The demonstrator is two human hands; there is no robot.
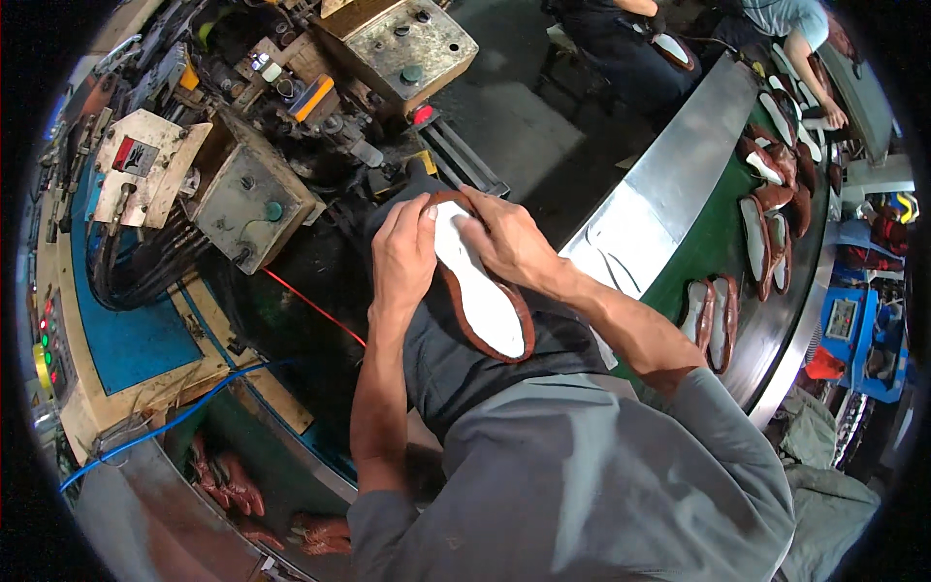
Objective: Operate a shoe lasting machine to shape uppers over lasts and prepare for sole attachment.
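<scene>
A brown shoe upper [482, 301] lies bottom side up over my lap, its long white insole board facing me and brown leather folded in round the rim. My left hand [402, 257] grips the toe end from the left, with the thumb at the edge. On the other side my right hand [514, 242] is closed round the right edge near the toe, its thumb on the white board and slightly blurred. The heel end points toward my body and rests against my dark apron [446, 378]. The far side of the shoe is hidden.
At left stand grimy machines with metal control boxes [257, 209], hoses and a blue-topped bench [136, 320]. On the right, a green conveyor [659, 301] with a metal edge carries several brown shoe uppers [711, 320]. More brown uppers [228, 482] lie lower left. Two people work beyond.
</scene>
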